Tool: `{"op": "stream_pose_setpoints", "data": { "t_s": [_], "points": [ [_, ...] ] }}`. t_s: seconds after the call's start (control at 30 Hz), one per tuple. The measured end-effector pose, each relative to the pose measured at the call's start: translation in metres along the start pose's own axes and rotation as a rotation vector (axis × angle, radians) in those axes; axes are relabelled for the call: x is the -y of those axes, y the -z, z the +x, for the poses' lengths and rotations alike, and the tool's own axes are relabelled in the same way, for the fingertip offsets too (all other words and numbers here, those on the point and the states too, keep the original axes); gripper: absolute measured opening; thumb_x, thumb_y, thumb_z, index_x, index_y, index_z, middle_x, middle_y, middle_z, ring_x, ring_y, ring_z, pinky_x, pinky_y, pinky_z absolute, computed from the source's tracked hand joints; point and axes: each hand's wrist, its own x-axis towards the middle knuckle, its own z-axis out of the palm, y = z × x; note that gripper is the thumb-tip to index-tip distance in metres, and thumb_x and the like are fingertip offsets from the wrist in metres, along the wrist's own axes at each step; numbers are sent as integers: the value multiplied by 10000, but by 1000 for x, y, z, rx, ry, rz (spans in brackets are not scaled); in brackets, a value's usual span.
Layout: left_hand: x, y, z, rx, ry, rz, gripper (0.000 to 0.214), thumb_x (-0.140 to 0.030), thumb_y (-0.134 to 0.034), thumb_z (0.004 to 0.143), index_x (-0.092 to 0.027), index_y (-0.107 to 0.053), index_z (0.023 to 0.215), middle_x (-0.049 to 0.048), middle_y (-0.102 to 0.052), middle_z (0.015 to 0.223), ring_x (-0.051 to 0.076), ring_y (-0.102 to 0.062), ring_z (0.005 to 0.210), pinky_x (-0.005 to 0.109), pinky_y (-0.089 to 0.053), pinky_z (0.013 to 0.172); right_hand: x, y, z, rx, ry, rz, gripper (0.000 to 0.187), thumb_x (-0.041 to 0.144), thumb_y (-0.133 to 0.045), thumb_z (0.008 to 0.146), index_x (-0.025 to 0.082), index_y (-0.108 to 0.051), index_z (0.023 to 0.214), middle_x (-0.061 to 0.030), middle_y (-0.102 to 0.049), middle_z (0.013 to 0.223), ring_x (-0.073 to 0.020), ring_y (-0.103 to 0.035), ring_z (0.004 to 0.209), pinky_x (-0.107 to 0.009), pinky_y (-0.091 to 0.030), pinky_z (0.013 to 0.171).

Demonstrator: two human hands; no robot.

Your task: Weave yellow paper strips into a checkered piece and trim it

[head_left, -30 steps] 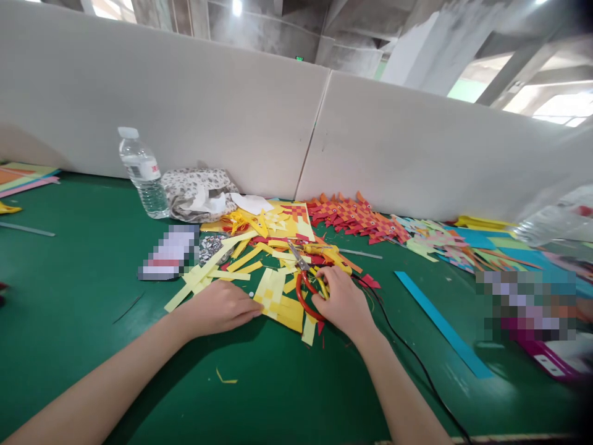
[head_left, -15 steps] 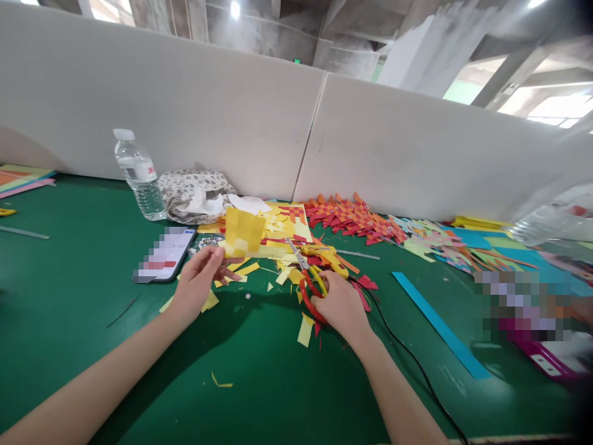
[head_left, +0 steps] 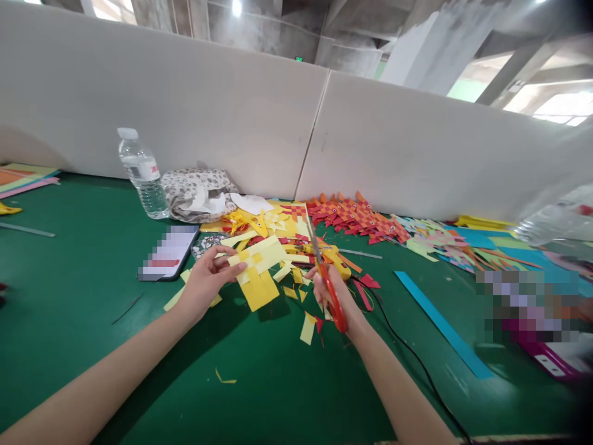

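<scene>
Between the thumb and fingers of my left hand is a woven yellow paper piece, checkered in two yellows with wide strips sticking out. It is held just above the table, its lower strip hanging toward me. My right hand is closed around red-handled scissors, whose blades point up and away from me. The blades are apart from the paper. Below and around both hands lie yellow paper scraps. A yellow glue gun with a black cord lies just behind my right hand.
Red-orange woven paper fish are heaped by the white partition. A phone, a water bottle and a patterned cloth bag stand at left. A blue strip lies at right, with colored paper strips behind it.
My left hand has turned the woven paper so its strip now hangs downward, and moved it slightly right. My right hand has lifted the scissors off the scraps and turned their blades upward.
</scene>
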Motion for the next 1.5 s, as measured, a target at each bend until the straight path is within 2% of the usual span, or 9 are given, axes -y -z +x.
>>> {"op": "stream_pose_setpoints", "data": {
  "t_s": [0.1,0.2,0.3,0.53,0.8,1.07,1.23,1.37,1.5],
  "points": [
    [3,-1,0,-9,33,15,473,-304,-748,569,-213,-554,991,-40,-588,727,106,-579,660,222,-503,593,2,3,-5,23,42,-51,395,576,-403,778,195,-441,877,22,-495,630,-90,-441,433,-226,-363,387],
    [5,-2,0,8,83,0,494,-311,-729,596,-214,-559,1050,19,-627,959,143,-610,817,241,-525,664,9,5,-14,-23,100,-370,417,514,-547,715,196,-437,961,35,-492,624,-116,-466,481,-243,-371,449],
    [6,-2,0,70,134,-25,405,-336,-685,651,-212,-583,1024,35,-619,1064,160,-614,881,251,-528,713,15,3,-20,20,140,-608,509,505,-622,644,195,-441,1005,10,-536,692,-143,-506,525,-250,-364,473],
    [3,-4,-3,100,155,83,342,-408,-677,640,-198,-612,902,24,-610,979,142,-592,778,221,-528,591,18,-2,-21,156,213,-775,466,450,-600,663,196,-450,1025,-57,-601,938,-224,-599,775,-281,-404,592],
    [1,-3,-3,195,75,184,347,-410,-638,678,-192,-591,944,19,-592,881,104,-506,649,175,-435,473,18,-1,-20,194,163,-817,463,433,-581,676,193,-440,1047,-69,-591,995,-231,-598,804,-283,-389,615],
    [10,-2,-2,222,109,221,307,-402,-648,671,-178,-623,880,5,-603,776,101,-493,609,177,-379,467,21,-8,-23,182,249,-856,445,466,-542,688,184,-439,1017,-65,-580,983,-228,-590,800,-289,-387,583],
    [15,-3,-1,222,110,207,284,-399,-650,668,-179,-615,844,0,-619,786,109,-523,605,194,-381,483,23,-16,-25,145,297,-886,444,482,-530,693,166,-448,994,-63,-576,914,-216,-585,753,-285,-374,540],
    [16,-3,-2,217,103,157,268,-376,-660,661,-184,-605,838,6,-639,837,139,-573,689,232,-438,590,22,-19,-26,99,337,-904,433,483,-528,697,169,-447,984,-63,-573,900,-218,-578,781,-278,-364,526],
    [15,-5,-7,177,30,164,240,-344,-681,644,-186,-606,808,2,-649,866,152,-588,773,248,-448,690,22,-20,-27,85,358,-909,425,486,-527,699,172,-444,972,-60,-571,897,-210,-573,774,-277,-365,524]
  ]
}}
